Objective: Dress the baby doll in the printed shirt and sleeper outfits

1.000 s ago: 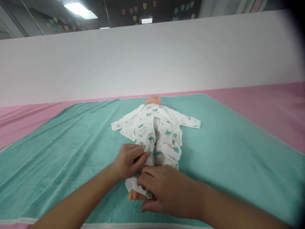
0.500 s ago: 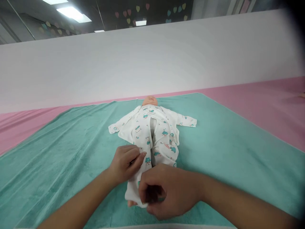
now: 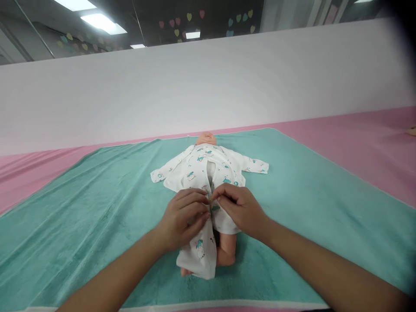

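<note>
A teal towel (image 3: 81, 225) spreads across a pink mat (image 3: 341, 164), with a baby doll (image 3: 205, 139) lying face up at its centre, head toward the far edge and legs toward the person working over it. From the left, the person's left hand (image 3: 183, 219) rests on the doll's lower half, curled closed around a fold of the white printed sleepsuit (image 3: 195, 171) beside its front opening. One small foot (image 3: 185, 272) pokes out beneath the loose lower end of the fabric. The right hand (image 3: 238, 208) pinches the opposite edge, fingers and thumb drawn tight on the cloth, so the two hands nearly meet at the centre line. Just below it, the doll's other leg (image 3: 225, 253) lies bare on the towel. The likeliest trouble appears to be slippage: thin fabric held only at its edge could pull free of either grip if tension eases, while the soft towel gives the light doll little purchase, so an uneven tug could shift the body or rumple the cloth. Beyond the doll's outstretched sleeves, a plain white panel (image 3: 208, 91) rises behind the mat.
</note>
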`<state>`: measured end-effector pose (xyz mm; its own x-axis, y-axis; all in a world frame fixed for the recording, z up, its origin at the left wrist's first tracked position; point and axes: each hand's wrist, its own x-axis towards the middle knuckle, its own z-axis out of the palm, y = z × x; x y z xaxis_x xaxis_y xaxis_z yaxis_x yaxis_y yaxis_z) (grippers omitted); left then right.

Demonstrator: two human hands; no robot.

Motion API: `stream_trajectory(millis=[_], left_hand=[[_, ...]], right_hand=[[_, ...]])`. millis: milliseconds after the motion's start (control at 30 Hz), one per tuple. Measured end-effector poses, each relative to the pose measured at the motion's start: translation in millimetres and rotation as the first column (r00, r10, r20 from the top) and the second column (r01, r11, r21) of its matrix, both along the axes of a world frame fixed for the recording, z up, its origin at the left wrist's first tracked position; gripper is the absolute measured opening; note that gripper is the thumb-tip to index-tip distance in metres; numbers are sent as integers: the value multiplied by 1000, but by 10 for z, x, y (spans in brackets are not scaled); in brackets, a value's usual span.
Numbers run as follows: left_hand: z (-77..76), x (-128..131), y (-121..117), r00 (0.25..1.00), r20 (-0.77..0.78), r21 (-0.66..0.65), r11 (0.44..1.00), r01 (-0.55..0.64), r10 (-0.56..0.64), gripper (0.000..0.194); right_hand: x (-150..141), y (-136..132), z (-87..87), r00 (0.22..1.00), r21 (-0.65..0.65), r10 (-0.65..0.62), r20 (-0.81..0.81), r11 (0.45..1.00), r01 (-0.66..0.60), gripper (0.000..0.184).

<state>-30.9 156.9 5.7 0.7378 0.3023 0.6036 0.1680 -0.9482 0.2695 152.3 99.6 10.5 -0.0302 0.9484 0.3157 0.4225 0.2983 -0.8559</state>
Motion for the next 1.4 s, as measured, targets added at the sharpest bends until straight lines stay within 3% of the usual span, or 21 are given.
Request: stream_trajectory(millis=[167, 367, 633, 767, 867, 1067, 1200, 1267, 1400], left_hand=[[-23, 94, -71, 978, -168, -49, 992, 120, -126, 7], [15, 146, -165, 961, -276, -67, 998, 4, -22, 11], [-38, 178, -195, 951, -309, 31, 999, 40, -29, 7], [4, 149, -197, 951, -287, -101, 991, 90, -116, 6], [88, 92, -214, 933, -264, -280, 945, 167, -243, 12], [214, 19, -279, 808, -242, -553, 761, 339, -537, 15], [267, -5, -228, 760, -177, -706, 618, 345, -626, 9], [283, -34, -186, 728, -100, -813, 477, 333, -678, 3], [243, -100, -132, 596, 127, -939, 97, 330, -793, 21]], right_hand=[[6, 103, -90, 995, -82, -24, -98, 996, 16, 18], [2, 121, -112, 974, -112, -23, -223, 994, -2, 17], [6, 146, -193, 895, -178, -48, -443, 983, -35, 15], [38, 147, -176, 878, -155, -120, -463, 986, 53, 15], [109, 183, -169, 856, -99, -193, -480, 981, 166, 15], [180, 252, -208, 869, -99, -212, -447, 977, 187, 15], [145, 239, -227, 889, -113, -212, -405, 977, 182, 16], [137, 227, -223, 891, -99, -217, -399, 976, 193, 16], [154, 234, -199, 888, -69, -286, -359, 957, 280, 17]])
